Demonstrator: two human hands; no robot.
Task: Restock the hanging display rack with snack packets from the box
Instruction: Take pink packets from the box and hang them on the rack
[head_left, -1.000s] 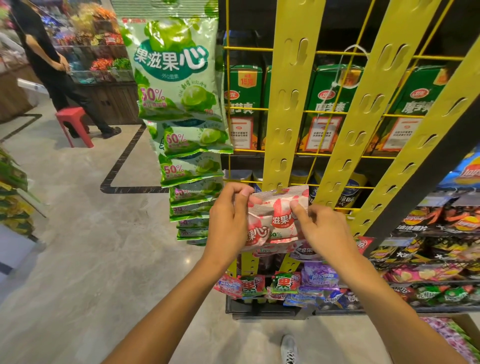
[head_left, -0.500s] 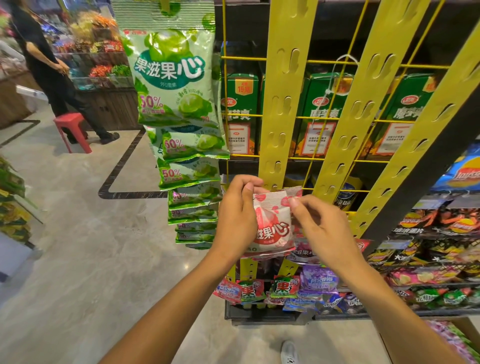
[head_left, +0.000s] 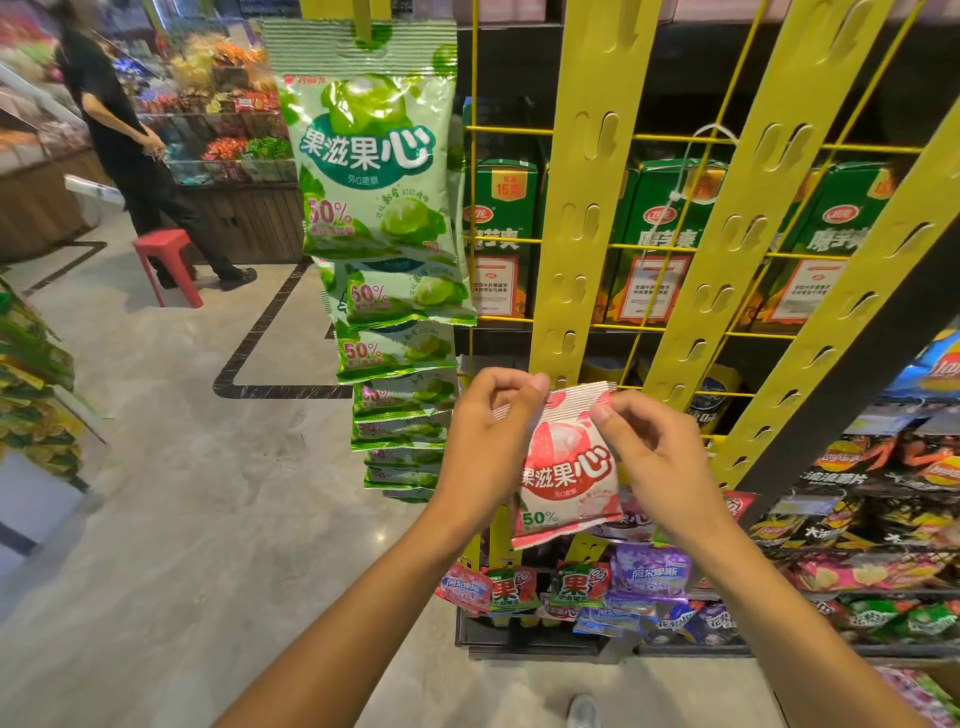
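Note:
A pink and white snack packet hangs upright in front of a yellow hanging strip, its ribbed top edge just below the strip's slots. My left hand pinches the packet's top left corner. The top right corner is pinched by my right hand. Two more yellow strips stand to the right with bare hooks. Another strip on the left carries several green packets in a column. A corner of the box with packets shows at the bottom right.
Behind the strips a yellow wire grid fronts green cartons. Low shelves hold mixed snacks. A person in black stands by a red stool at the far left. My shoe is on the grey floor.
The packet has turned from lying crumpled and tilted to hanging upright, and both hands have shifted up to its top corners. The view has tipped slightly downward.

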